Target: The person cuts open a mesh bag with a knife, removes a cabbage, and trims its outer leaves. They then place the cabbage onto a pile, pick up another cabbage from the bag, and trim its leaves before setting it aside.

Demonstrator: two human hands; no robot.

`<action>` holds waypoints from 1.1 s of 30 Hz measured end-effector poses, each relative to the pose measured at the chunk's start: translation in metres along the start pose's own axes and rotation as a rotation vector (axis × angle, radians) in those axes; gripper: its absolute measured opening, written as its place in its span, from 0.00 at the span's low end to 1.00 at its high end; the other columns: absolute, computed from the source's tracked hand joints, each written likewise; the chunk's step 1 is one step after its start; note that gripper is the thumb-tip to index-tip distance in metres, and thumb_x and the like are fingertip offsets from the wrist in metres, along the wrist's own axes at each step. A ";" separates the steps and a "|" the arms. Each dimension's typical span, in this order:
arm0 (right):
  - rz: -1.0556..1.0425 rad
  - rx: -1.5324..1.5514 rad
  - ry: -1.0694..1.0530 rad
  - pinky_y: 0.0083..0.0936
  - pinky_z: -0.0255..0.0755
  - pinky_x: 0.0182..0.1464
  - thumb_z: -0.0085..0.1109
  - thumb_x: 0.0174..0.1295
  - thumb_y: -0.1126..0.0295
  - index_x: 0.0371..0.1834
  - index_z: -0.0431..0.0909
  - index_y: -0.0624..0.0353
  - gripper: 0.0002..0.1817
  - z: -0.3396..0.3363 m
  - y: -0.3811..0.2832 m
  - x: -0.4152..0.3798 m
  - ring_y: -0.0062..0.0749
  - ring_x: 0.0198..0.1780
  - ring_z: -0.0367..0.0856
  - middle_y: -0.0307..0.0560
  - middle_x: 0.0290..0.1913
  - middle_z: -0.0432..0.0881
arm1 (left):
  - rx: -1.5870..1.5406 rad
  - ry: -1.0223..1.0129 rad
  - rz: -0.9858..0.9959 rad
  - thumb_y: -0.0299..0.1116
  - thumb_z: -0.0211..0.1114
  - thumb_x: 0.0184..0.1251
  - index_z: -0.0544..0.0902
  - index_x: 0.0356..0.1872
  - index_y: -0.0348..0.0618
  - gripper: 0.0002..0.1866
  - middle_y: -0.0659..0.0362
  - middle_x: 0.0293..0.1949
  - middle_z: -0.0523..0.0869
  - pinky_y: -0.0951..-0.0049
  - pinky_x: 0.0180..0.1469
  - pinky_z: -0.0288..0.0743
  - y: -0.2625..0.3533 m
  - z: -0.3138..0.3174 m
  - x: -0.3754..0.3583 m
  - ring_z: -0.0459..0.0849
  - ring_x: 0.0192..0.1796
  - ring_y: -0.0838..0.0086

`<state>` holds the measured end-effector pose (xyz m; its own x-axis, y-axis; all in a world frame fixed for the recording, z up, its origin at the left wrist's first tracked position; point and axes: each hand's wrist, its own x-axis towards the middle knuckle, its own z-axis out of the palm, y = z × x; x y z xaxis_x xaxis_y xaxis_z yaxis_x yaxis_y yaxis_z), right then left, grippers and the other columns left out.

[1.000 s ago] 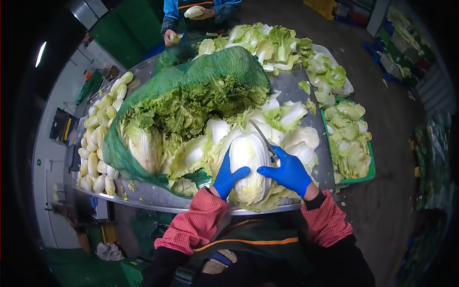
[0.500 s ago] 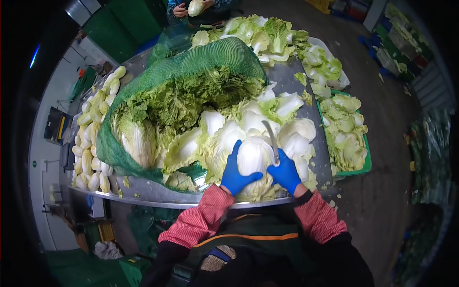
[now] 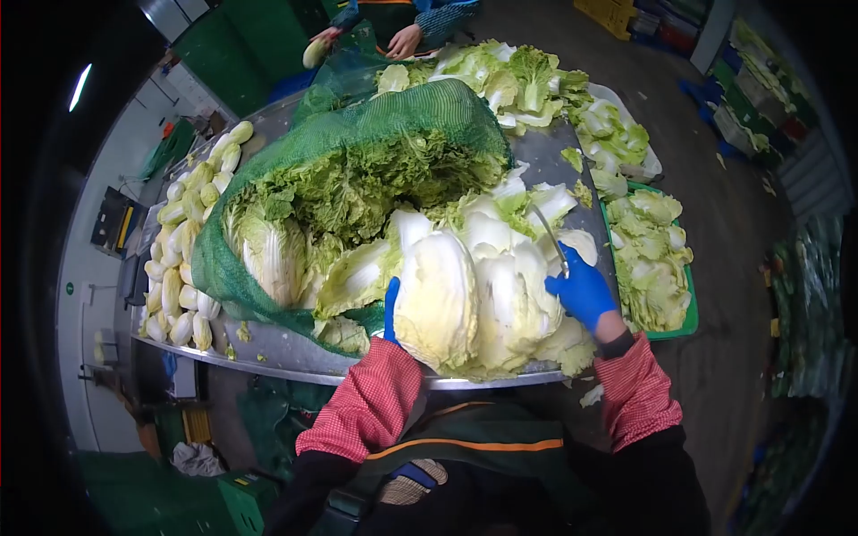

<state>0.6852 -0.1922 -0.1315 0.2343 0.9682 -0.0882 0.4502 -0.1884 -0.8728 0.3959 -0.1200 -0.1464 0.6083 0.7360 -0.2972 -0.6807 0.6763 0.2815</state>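
Note:
My left hand [image 3: 391, 311], in a blue glove, grips a trimmed napa cabbage [image 3: 438, 299] from its left side, mostly hidden behind it. The head is pale yellow and white and stands above the near table edge. In my right hand [image 3: 585, 290], also gloved in blue, is a knife [image 3: 550, 239] with a thin curved blade pointing up and left. Stripped outer leaves [image 3: 514, 295] lie between the two hands. Behind them a green mesh sack [image 3: 411, 112] gapes toward me, with untrimmed cabbages [image 3: 273, 255] inside.
Trimmed cabbages [image 3: 183, 268] are piled at the table's left end. On the right stand a green crate [image 3: 686, 308] and a white tub [image 3: 655, 170] of leaves. More leaves [image 3: 509, 76] heap at the far side, near another person's hands [image 3: 405, 42].
The cabbage has moved left and turned in my left hand, away from the loose leaves. My right hand has drawn off to the right with the knife. The other person's hands have parted.

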 end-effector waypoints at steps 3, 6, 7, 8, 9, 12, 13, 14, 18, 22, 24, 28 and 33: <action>0.032 0.034 -0.101 0.21 0.74 0.27 0.66 0.60 0.56 0.68 0.66 0.57 0.36 0.001 -0.063 -0.005 0.22 0.26 0.77 0.38 0.29 0.76 | 0.008 -0.198 -0.030 0.72 0.42 0.65 0.57 0.75 0.49 0.46 0.45 0.69 0.67 0.47 0.70 0.61 0.003 0.031 0.014 0.68 0.68 0.46; 0.119 0.613 -0.308 0.16 0.66 0.15 0.65 0.62 0.53 0.69 0.66 0.54 0.34 0.023 -0.080 -0.004 0.17 0.18 0.71 0.35 0.25 0.71 | 0.221 -0.107 -0.084 0.73 0.43 0.64 0.56 0.74 0.45 0.49 0.47 0.70 0.65 0.53 0.71 0.62 0.012 0.050 0.014 0.68 0.69 0.51; 0.114 0.663 -0.262 0.16 0.67 0.16 0.65 0.63 0.55 0.69 0.65 0.52 0.34 0.035 -0.070 -0.002 0.16 0.21 0.73 0.35 0.28 0.73 | 0.428 -0.060 -0.133 0.72 0.44 0.64 0.56 0.74 0.43 0.48 0.48 0.70 0.66 0.55 0.71 0.62 0.021 0.047 0.014 0.69 0.68 0.53; 0.071 0.639 -0.218 0.16 0.67 0.16 0.65 0.62 0.55 0.69 0.66 0.52 0.33 0.039 -0.064 -0.005 0.16 0.22 0.73 0.35 0.29 0.74 | 0.636 -0.013 -0.174 0.72 0.45 0.65 0.56 0.74 0.42 0.48 0.48 0.70 0.66 0.57 0.71 0.62 0.030 0.047 0.014 0.70 0.68 0.55; 0.029 0.614 -0.180 0.16 0.67 0.16 0.65 0.62 0.55 0.69 0.66 0.52 0.33 0.044 -0.059 -0.010 0.15 0.23 0.73 0.35 0.29 0.74 | 0.620 -0.045 -0.175 0.64 0.57 0.65 0.57 0.73 0.38 0.46 0.48 0.69 0.68 0.61 0.71 0.63 0.036 0.057 0.004 0.71 0.68 0.58; 0.045 0.542 -0.163 0.15 0.67 0.17 0.59 0.67 0.57 0.64 0.71 0.50 0.24 0.058 -0.051 -0.025 0.15 0.25 0.74 0.36 0.31 0.76 | 1.025 -0.209 0.003 0.51 0.69 0.60 0.59 0.72 0.37 0.45 0.48 0.67 0.70 0.61 0.70 0.64 0.034 0.053 0.003 0.72 0.67 0.59; 0.110 0.567 -0.205 0.15 0.67 0.17 0.57 0.68 0.57 0.63 0.72 0.50 0.22 0.058 -0.043 -0.023 0.15 0.25 0.74 0.36 0.32 0.76 | 1.133 -0.135 0.037 0.46 0.79 0.47 0.59 0.72 0.36 0.53 0.46 0.66 0.71 0.62 0.69 0.65 0.036 0.048 0.006 0.72 0.67 0.59; 0.178 0.590 -0.245 0.15 0.67 0.17 0.55 0.70 0.57 0.61 0.74 0.50 0.19 0.058 -0.033 -0.023 0.15 0.25 0.73 0.37 0.32 0.77 | 1.368 -0.111 0.104 0.48 0.80 0.44 0.59 0.72 0.35 0.55 0.45 0.65 0.72 0.62 0.68 0.65 0.036 0.043 0.007 0.72 0.67 0.58; 0.244 0.101 -0.231 0.30 0.74 0.24 0.46 0.72 0.56 0.46 0.78 0.52 0.15 0.053 -0.005 -0.020 0.32 0.27 0.82 0.47 0.25 0.79 | 2.003 0.052 0.207 0.58 0.83 0.29 0.58 0.71 0.34 0.66 0.38 0.61 0.73 0.59 0.65 0.68 0.021 0.012 0.010 0.75 0.63 0.51; 0.063 -0.259 -0.151 0.41 0.75 0.34 0.47 0.69 0.57 0.42 0.76 0.53 0.13 0.070 0.020 -0.020 0.48 0.32 0.82 0.55 0.33 0.81 | 2.160 0.129 0.238 0.63 0.80 0.30 0.57 0.71 0.33 0.67 0.36 0.58 0.75 0.57 0.63 0.70 0.002 -0.013 0.011 0.76 0.59 0.47; -0.071 -0.376 -0.056 0.43 0.75 0.36 0.47 0.68 0.59 0.39 0.75 0.54 0.11 0.078 0.016 -0.019 0.51 0.34 0.82 0.56 0.36 0.82 | 2.159 0.137 0.291 0.64 0.79 0.31 0.57 0.71 0.32 0.67 0.36 0.58 0.75 0.57 0.63 0.70 0.000 -0.015 0.010 0.76 0.59 0.47; -0.252 -0.488 -0.038 0.40 0.75 0.33 0.48 0.67 0.64 0.38 0.75 0.55 0.09 0.076 -0.012 -0.020 0.47 0.32 0.83 0.52 0.33 0.82 | 2.160 0.150 0.166 0.63 0.79 0.32 0.57 0.71 0.32 0.67 0.35 0.59 0.74 0.58 0.63 0.70 0.005 -0.012 0.016 0.75 0.61 0.47; -0.275 -0.602 -0.106 0.37 0.76 0.30 0.50 0.63 0.68 0.38 0.76 0.55 0.06 0.083 -0.005 -0.014 0.43 0.29 0.83 0.50 0.29 0.81 | 2.186 0.148 0.135 0.63 0.79 0.32 0.56 0.71 0.31 0.67 0.35 0.59 0.74 0.57 0.63 0.70 0.004 -0.008 0.020 0.75 0.60 0.46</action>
<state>0.6082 -0.1911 -0.1658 -0.0296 0.9992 0.0257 0.8907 0.0380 -0.4529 0.4017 -0.1031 -0.1582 0.5109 0.8333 -0.2111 0.7601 -0.3232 0.5637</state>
